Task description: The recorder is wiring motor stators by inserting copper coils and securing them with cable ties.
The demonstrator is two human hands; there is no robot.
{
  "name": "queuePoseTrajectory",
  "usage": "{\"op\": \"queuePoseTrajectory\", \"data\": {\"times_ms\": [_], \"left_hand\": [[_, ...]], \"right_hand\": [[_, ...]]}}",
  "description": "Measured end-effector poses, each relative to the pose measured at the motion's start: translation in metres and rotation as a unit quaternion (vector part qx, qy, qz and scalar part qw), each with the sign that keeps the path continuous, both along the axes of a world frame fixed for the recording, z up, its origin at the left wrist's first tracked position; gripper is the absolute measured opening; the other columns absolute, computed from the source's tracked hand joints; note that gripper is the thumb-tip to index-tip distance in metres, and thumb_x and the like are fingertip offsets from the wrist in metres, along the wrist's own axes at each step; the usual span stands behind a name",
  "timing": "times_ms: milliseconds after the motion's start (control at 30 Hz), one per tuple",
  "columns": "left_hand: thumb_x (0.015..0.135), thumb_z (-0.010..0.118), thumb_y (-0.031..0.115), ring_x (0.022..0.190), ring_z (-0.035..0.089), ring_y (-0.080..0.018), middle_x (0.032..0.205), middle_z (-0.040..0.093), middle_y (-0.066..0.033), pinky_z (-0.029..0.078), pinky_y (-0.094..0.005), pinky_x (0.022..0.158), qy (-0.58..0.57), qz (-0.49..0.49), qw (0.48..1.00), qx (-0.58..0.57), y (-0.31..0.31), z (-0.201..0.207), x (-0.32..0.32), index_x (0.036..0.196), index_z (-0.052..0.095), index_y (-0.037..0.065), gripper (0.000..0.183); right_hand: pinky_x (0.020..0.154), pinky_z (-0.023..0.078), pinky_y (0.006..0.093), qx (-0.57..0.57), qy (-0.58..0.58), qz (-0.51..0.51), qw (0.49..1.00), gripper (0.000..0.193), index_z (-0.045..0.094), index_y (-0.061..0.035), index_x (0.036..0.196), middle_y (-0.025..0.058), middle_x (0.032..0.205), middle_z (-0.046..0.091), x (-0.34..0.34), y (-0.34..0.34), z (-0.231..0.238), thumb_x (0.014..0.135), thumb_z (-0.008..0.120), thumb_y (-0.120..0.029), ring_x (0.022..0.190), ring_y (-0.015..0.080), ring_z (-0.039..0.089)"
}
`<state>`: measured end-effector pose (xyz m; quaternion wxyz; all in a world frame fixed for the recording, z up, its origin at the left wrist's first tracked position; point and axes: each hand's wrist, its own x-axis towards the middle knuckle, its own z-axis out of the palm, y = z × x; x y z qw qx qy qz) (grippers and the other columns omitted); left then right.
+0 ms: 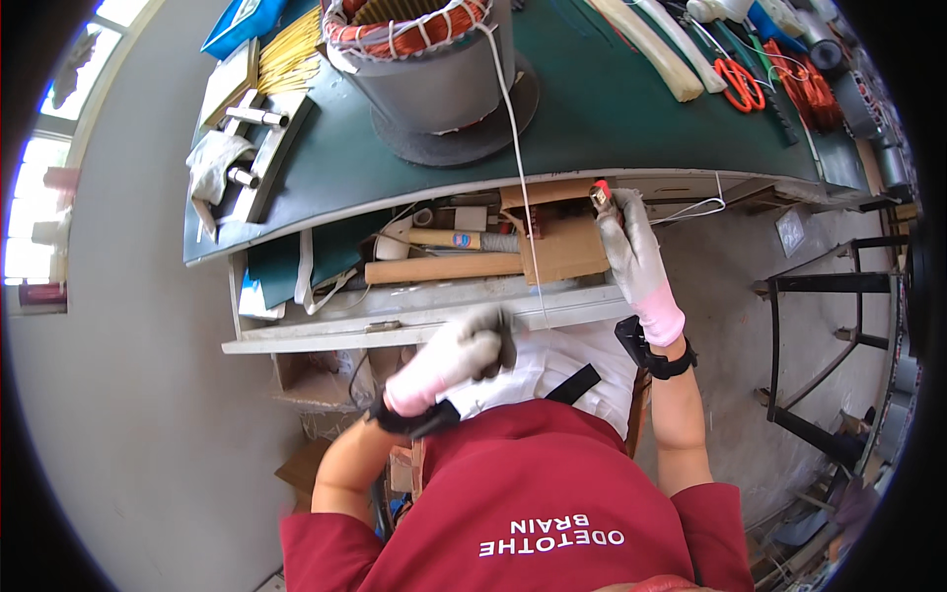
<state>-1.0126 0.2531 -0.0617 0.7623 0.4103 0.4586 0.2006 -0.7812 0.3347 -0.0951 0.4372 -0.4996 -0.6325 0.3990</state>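
Note:
My right hand point(634, 252), in a white glove with a pink cuff, is closed round a lighter point(601, 193) with a red tip and metal top, just off the bench edge. My left hand point(459, 357), gloved alike with darkened fingers, is curled closed over my lap. It is blurred, and what it may hold is hidden. A white cord point(520, 148) hangs from the stator point(424, 84), passes over the open drawer point(414, 314) and ends near my left fingertips. The stator has red-orange windings laced with white cord and stands on a round dark base point(464, 148).
The green-topped bench point(612, 128) carries yellow strips point(289, 54), metal bars point(271, 158), pale sleeving point(651, 49) and red-handled scissors point(740, 84). Cardboard point(567, 247) and rolls point(444, 268) fill the open drawer. A black metal frame point(829, 284) stands at the right.

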Motion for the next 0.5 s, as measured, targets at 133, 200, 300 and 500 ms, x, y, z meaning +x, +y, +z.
{"op": "queuePoseTrajectory", "data": {"times_ms": [133, 200, 300, 500], "left_hand": [[0.079, 0.044, 0.008, 0.052, 0.049, -0.0088, 0.069, 0.057, -0.0034, 0.041, -0.0224, 0.052, 0.242, 0.132, 0.925, 0.263, -0.032, -0.051, 0.014, 0.115, 0.049, 0.001, 0.037], [0.081, 0.044, 0.009, 0.053, 0.049, -0.0086, 0.069, 0.057, -0.0032, 0.041, -0.0224, 0.052, 0.156, 0.103, 0.973, 0.132, -0.017, -0.028, 0.019, 0.122, 0.045, 0.001, 0.041], [0.087, 0.049, 0.019, 0.06, 0.052, -0.0075, 0.074, 0.058, -0.0024, 0.043, -0.0218, 0.055, -0.026, -0.077, 0.997, -0.014, 0.002, -0.023, 0.027, 0.127, 0.044, 0.002, 0.043], [0.075, 0.053, 0.014, 0.072, 0.06, -0.0338, 0.083, 0.061, -0.0171, 0.049, -0.0373, 0.066, 0.212, -0.147, 0.91, 0.324, -0.022, -0.071, 0.022, 0.099, 0.059, 0.007, 0.026]], "right_hand": [[0.066, 0.041, 0.0221, -0.063, 0.17, 0.007, 0.983, 0.023, 0.044, -0.0028, 0.112, 0.0021, 0.082, 0.048, -0.001, 0.003, 0.007, 0.092, 0.046, -0.015, 0.071, 0.0064, 0.046], [0.061, 0.04, 0.0217, -0.08, 0.193, 0.009, 0.978, 0.022, 0.046, -0.0038, 0.107, 0.0017, 0.078, 0.047, 0.0, 0.005, 0.015, 0.093, 0.047, -0.021, 0.066, 0.0064, 0.045], [0.051, 0.035, 0.0213, -0.157, 0.314, 0.031, 0.936, 0.029, 0.049, -0.0062, 0.092, 0.0006, 0.068, 0.045, 0.007, 0.007, 0.013, 0.093, 0.047, -0.035, 0.056, 0.0067, 0.041], [0.038, 0.018, 0.023, -0.258, 0.435, 0.023, 0.862, 0.057, 0.04, -0.0097, 0.06, -0.0025, 0.05, 0.03, 0.011, 0.02, 0.02, 0.09, 0.037, -0.058, 0.039, 0.0071, 0.027]]}}
